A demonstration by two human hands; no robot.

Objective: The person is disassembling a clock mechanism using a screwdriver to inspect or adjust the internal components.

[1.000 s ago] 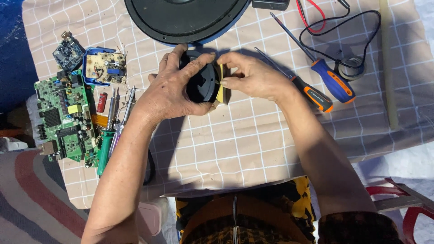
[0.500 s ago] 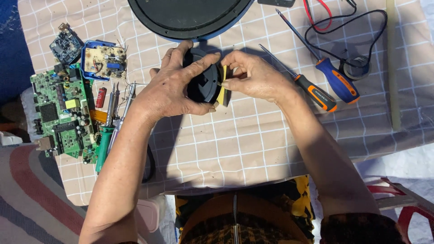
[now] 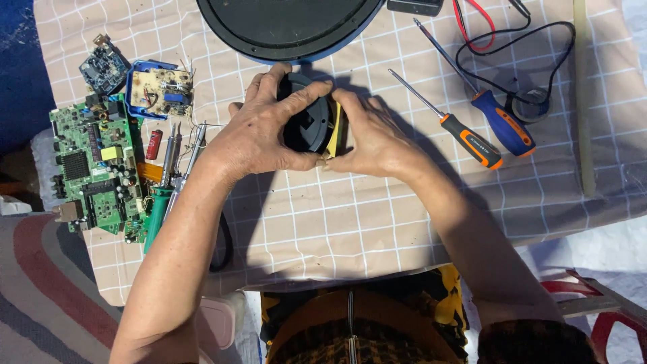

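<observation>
Both hands hold a round black part [image 3: 309, 125] with a yellow strip along its right edge, just above a checked cloth [image 3: 350, 222]. My left hand [image 3: 259, 131] wraps it from the left, thumb under and fingers over the top. My right hand [image 3: 374, 138] pinches the yellow side from the right. The part's underside is hidden by my fingers.
A large black round disc [image 3: 290, 27] lies beyond the hands. Two screwdrivers, orange-handled [image 3: 472, 141] and blue-handled [image 3: 502, 121], lie to the right with black and red wires [image 3: 539, 61]. Left are a green circuit board [image 3: 94, 175], smaller boards [image 3: 158, 87] and a soldering iron [image 3: 158, 209].
The hands and the black part stay together with the same grip; the view has shifted slightly. Nothing was let go.
</observation>
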